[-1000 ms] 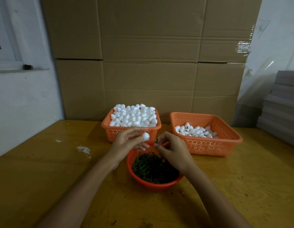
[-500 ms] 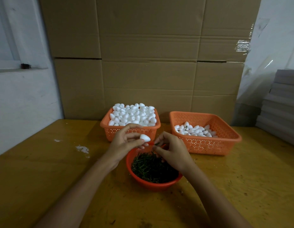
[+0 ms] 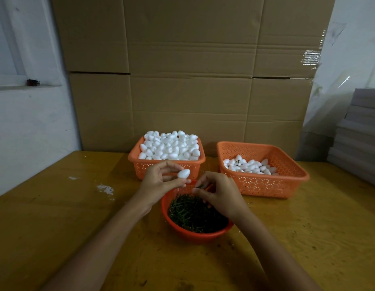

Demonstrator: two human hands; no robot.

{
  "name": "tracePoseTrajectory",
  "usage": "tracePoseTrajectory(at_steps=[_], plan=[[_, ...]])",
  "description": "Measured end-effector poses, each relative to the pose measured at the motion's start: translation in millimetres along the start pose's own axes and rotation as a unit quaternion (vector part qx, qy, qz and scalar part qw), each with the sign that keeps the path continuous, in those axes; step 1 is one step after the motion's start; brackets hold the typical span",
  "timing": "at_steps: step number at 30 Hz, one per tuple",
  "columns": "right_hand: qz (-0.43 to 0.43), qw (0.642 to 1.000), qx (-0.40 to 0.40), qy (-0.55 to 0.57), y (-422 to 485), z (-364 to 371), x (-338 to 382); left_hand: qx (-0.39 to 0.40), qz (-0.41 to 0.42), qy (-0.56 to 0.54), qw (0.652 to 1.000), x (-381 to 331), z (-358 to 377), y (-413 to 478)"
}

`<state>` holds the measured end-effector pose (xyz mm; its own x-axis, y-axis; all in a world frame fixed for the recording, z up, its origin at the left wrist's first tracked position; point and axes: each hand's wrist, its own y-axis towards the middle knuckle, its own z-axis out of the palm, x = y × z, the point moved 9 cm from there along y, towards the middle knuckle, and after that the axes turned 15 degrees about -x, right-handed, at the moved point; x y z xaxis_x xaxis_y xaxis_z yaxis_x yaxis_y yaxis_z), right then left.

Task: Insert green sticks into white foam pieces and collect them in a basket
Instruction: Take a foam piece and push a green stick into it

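My left hand (image 3: 161, 179) pinches a white egg-shaped foam piece (image 3: 183, 173) between thumb and fingers, just above the far rim of a round orange bowl (image 3: 195, 235) filled with green sticks (image 3: 192, 213). My right hand (image 3: 219, 194) hovers over the bowl, its fingertips closed on a short green stick (image 3: 200, 186) that points towards the foam piece, a small gap apart. Behind, an orange basket (image 3: 140, 164) is heaped with plain foam pieces (image 3: 169, 145). To the right, a wider orange basket (image 3: 266, 185) holds several foam pieces (image 3: 248, 165), one showing a stick.
The work sits on a yellow wooden table (image 3: 77, 227) with white specks (image 3: 105, 189) at the left. Stacked cardboard boxes (image 3: 188, 80) form a wall behind the baskets. Grey boards (image 3: 358, 131) are piled at the right, a white wall (image 3: 31, 127) at the left.
The foam piece has tilted in my left hand, its tip now pointing right. My right hand has shifted slightly and the stick now shows between its fingertips.
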<state>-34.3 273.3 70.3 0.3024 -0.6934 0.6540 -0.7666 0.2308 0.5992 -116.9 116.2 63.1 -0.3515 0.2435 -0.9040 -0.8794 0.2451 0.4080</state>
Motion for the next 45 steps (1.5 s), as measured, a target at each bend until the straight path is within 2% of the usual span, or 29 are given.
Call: tracePoseTrajectory(at_steps=[26, 45], plan=[[-0.003, 1.0, 0.003, -0.013, -0.6, 2.9, -3.1, 0.0, -0.031, -0.08, 0.996, 1.0, -1.3, 0.7], [0.002, 1.0, 0.018, -0.017, 0.7, 8.0, -3.7, 0.019, 0.006, -0.027, 0.999, -3.2, -1.1, 2.9]])
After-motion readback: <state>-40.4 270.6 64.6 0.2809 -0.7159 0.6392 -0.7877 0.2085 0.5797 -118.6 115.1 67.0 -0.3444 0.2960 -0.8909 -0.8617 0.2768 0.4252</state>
